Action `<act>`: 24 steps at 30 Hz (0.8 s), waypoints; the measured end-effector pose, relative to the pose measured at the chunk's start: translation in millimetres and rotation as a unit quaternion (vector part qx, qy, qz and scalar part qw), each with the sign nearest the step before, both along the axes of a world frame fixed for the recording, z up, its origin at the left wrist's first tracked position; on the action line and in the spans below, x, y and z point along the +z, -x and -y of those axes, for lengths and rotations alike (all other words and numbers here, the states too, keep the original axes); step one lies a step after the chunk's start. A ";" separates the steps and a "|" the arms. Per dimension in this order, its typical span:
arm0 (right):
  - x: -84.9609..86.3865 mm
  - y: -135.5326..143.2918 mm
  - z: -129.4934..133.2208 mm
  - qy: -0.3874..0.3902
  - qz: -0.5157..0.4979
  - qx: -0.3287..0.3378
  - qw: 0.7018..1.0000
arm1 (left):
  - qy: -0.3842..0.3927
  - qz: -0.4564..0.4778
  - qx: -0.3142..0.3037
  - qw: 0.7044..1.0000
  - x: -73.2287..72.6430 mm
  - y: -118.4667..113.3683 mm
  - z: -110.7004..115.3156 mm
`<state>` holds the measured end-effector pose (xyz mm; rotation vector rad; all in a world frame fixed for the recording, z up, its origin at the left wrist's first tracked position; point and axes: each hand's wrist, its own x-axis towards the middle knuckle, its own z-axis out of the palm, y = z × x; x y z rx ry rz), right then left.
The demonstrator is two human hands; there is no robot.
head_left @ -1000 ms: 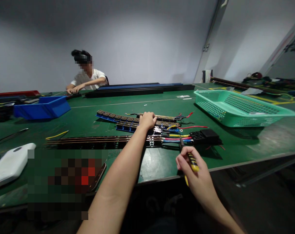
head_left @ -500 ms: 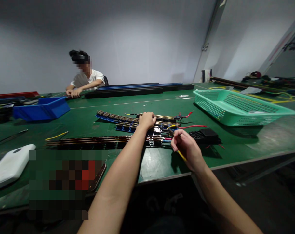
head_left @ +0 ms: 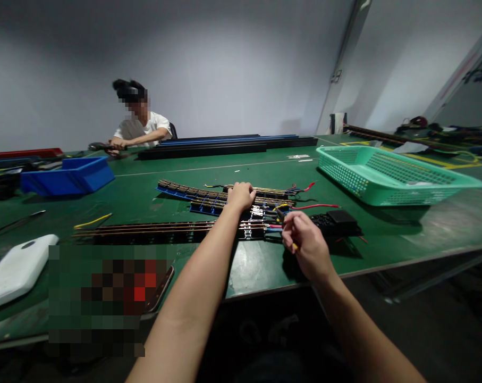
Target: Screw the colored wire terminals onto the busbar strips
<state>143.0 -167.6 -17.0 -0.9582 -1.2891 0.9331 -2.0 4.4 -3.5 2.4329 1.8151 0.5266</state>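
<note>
My left hand (head_left: 241, 196) has its fingers curled down over a blue-based strip with copper bars (head_left: 209, 204), among several such strips lying close together. Closed in my right hand (head_left: 304, 238) are pliers (head_left: 280, 215), dark jaws pointing up-left and a bit of yellow handle showing below the fingers. The jaws are near the wire ends right of the strips; whether they grip a wire I cannot tell. Nearer me lies a long black strip with copper bars (head_left: 145, 232), coloured wires at its right end. A red-tipped wire (head_left: 316, 206) extends right past the pliers.
Right of my hands lie a black device (head_left: 336, 222) and a green mesh basket (head_left: 384, 183). A blue bin (head_left: 67, 178), a white case (head_left: 21, 271) and a phone edge (head_left: 161, 290) are left. Long black profiles (head_left: 225, 149) lie behind, near a seated person (head_left: 141, 127).
My right hand has turned slightly with the pliers, and less of the yellow handle shows. My left hand stays in place. The person opposite now has a dark object at the hands.
</note>
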 end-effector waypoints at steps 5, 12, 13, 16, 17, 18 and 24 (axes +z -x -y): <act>11.1 -9.8 18.3 0.039 -0.159 -0.003 0.986 | 0.001 0.003 0.001 1.000 -0.2 0.2 -0.5; 30.2 -30.4 26.5 -0.016 -0.091 -0.019 0.996 | -0.003 0.005 -0.001 1.000 0.1 0.0 0.3; 30.2 -33.4 19.5 -0.011 -0.083 -0.030 0.996 | -0.003 0.005 -0.001 1.000 0.3 0.0 0.6; 27.3 -41.3 -5.1 0.023 -0.050 -0.053 0.997 | -0.002 0.006 -0.002 1.000 0.8 0.0 1.4; 26.1 -42.9 -11.9 0.039 -0.028 -0.055 0.997 | -0.002 0.006 -0.002 1.000 0.8 0.1 1.4; 25.1 -43.7 -17.1 0.052 0.005 -0.057 0.997 | -0.002 0.006 -0.001 1.000 0.7 0.1 1.3; 22.4 -28.8 -13.7 0.002 0.419 -0.076 0.905 | -0.011 0.003 0.000 1.000 -1.9 0.2 -0.5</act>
